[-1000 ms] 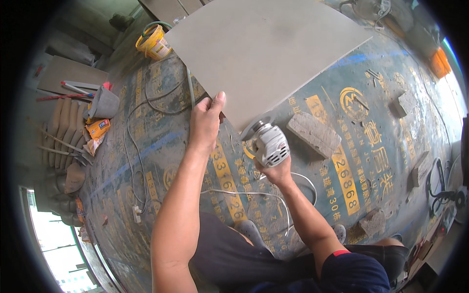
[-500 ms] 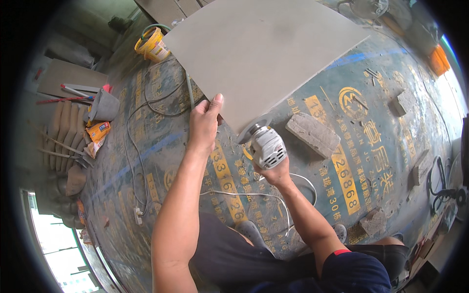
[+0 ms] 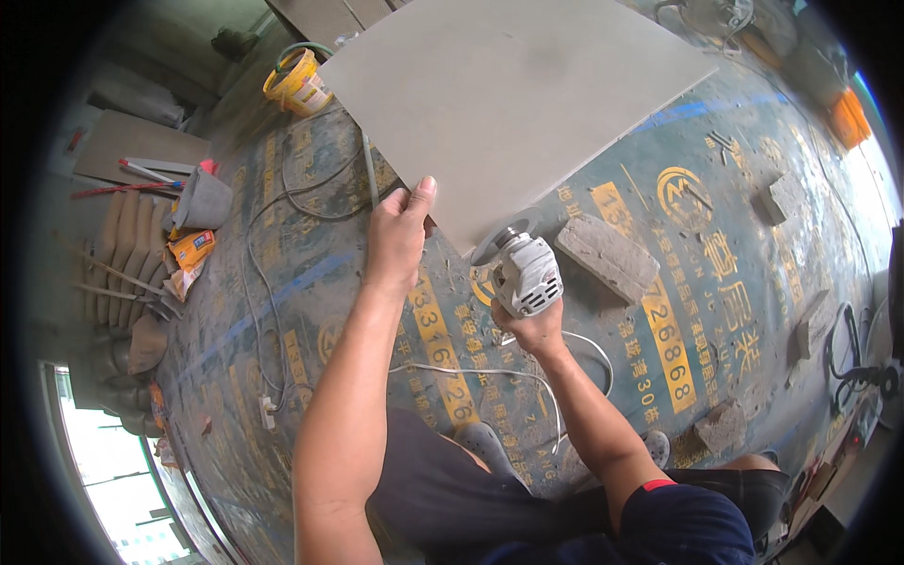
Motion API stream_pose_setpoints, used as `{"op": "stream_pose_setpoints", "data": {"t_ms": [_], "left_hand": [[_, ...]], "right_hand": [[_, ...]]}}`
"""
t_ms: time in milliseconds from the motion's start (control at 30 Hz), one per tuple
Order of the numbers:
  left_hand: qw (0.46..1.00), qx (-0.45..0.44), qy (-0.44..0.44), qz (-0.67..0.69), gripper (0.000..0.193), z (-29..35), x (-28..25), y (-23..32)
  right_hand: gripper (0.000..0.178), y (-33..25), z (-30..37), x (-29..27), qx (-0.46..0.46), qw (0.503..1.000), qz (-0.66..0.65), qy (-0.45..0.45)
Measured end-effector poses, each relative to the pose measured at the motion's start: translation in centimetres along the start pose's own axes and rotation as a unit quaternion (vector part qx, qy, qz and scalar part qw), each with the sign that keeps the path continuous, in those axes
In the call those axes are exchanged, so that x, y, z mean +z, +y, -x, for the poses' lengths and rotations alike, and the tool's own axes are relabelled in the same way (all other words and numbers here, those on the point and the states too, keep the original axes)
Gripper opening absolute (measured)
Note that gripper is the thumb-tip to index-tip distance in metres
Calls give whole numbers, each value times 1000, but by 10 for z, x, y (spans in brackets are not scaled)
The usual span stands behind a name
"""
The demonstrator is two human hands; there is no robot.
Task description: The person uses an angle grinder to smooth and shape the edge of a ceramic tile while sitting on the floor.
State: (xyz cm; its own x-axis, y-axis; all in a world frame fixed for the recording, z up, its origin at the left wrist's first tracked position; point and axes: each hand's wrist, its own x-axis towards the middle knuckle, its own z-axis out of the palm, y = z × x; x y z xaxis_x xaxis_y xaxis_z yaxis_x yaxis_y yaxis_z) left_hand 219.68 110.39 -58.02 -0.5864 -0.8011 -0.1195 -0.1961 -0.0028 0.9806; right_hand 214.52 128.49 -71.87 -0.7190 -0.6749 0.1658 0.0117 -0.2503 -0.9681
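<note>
While the left arm stretches straight forward from the lower edge of the head view, the left hand [image 3: 397,235] lies at the near corner of a large grey tile [image 3: 513,94], fingers extended upward along its edge and pressing on it rather than clenched around it. That tile lies flat on a printed blue-green tarp [image 3: 716,311] covering the floor, its near corner pointing toward the person. To the right, the right forearm angles up from the lower right, wrist bent, and the right hand [image 3: 534,328] is clenched around the body of a white angle grinder [image 3: 524,271]; its disc sits at the tile's near edge, just beside the left hand. A white cord [image 3: 490,373] trails from the grinder across the tarp. Just right of the grinder lies a grey brick [image 3: 607,256]. Farther off to the left stand a yellow bucket [image 3: 294,83] and a grey container [image 3: 200,200] holding tools.
</note>
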Motion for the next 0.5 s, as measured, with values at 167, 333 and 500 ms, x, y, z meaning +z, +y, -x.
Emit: {"op": "stream_pose_setpoints", "data": {"t_ms": [167,333,500], "left_hand": [[1000,6,9,14,32,4,4,5],[1000,1,-3,17,32,1,1,1],[997,-13,3,76,29,2,5,7]], "right_hand": [[64,3,3,2,-17,998,64,-8],[64,-2,1,-1,49,999,6,6],[58,3,3,-1,-1,999,55,3]]}}
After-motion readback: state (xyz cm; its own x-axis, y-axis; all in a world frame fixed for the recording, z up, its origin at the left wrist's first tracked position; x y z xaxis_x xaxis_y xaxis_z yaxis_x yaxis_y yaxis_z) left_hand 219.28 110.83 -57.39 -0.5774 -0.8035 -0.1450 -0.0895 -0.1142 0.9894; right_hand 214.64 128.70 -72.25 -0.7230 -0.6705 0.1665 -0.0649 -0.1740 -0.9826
